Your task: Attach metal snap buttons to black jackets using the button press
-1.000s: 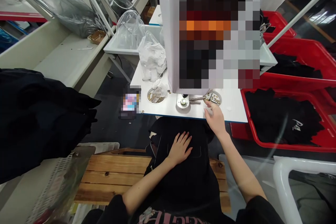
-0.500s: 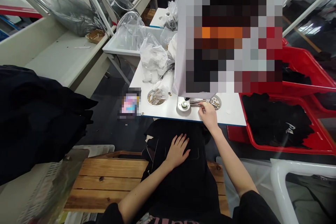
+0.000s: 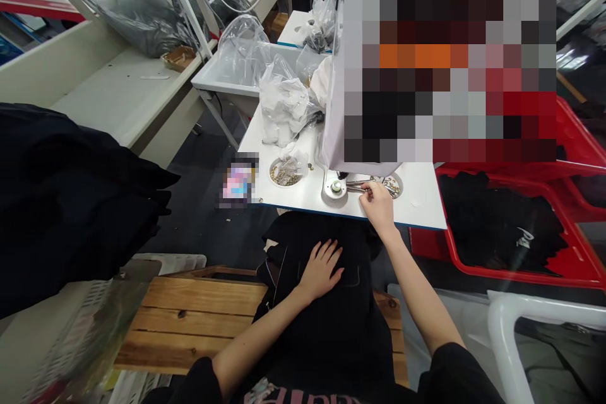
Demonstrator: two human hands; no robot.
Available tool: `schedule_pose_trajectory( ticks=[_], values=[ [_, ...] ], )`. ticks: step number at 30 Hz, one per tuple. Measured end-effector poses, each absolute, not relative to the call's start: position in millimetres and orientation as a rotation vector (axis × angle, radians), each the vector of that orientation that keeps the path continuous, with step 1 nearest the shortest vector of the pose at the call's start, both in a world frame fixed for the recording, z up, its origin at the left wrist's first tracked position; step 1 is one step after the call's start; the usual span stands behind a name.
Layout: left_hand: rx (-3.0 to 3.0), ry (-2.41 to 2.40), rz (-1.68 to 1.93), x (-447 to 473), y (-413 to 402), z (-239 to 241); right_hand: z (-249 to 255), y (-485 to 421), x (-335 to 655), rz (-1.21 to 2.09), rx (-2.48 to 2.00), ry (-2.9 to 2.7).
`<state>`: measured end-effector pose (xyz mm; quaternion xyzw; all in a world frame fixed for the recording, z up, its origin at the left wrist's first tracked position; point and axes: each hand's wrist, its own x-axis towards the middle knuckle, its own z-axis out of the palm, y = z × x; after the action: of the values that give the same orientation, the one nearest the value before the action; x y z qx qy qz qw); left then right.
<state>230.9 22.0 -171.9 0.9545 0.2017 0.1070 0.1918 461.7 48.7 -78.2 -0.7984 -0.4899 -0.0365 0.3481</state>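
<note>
- On a black garment (image 3: 492, 227) in a red crate (image 3: 575, 252), right of the white table (image 3: 419, 202): a white printed mark (image 3: 524, 237), stylised, perhaps a "P" and a second character; it cannot be read for certain.
- On a black top (image 3: 303, 353), nearer the camera than the white table: pink lettering (image 3: 279, 396), cut off by the picture's lower edge and unreadable.
- On the press machine (image 3: 426, 63), standing on the white table: a front panel, pixelated, with an orange band; nothing legible.
- Just left of the white table: a small pixelated patch (image 3: 239, 182); nothing legible.
</note>
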Motion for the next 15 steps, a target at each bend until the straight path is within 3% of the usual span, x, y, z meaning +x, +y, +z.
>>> schedule_pose_trajectory(
  ticks=[9, 15],
  values=[
    [2.666, 0.556, 0.288, 231.1, 22.5, -170.6, -64.6, 43.4, 458.9, 0.018, -1.993, -1.038],
    [2.66, 0.564, 0.303, 233.6, 21.5, -171.4, -29.9, 42.6, 429.9, 0.767, -1.428, -0.645]
  ],
)
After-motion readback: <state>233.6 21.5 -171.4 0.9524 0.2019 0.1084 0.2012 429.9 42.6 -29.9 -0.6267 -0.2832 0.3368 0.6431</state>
